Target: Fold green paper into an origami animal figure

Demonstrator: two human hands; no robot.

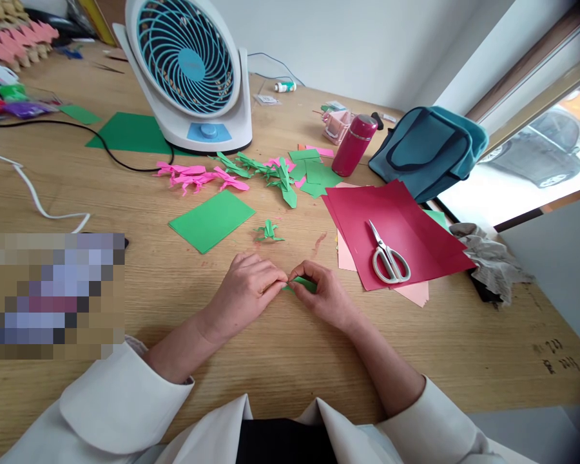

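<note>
A small folded strip of green paper (305, 283) is pinched between my two hands, just above the wooden table; much of it is hidden by the fingers. My left hand (252, 283) grips its left end with thumb and forefinger pressed together. On the other end, the thumb and fingers of my right hand (321, 290) are closed. Just beyond the hands sits a little green folded-paper figure (269, 231). To its left lies a flat green paper sheet (212, 220). Farther back are pink folded-paper pieces (198, 177) and green folded-paper pieces (284, 182).
White-handled scissors (390, 261) rest on dark red paper sheets (415, 225) to the right. Behind stand a white fan (193, 71), a red flask (354, 145) and a teal bag (428, 151). A black cable (91, 132) and white cord (31, 193) cross the left side.
</note>
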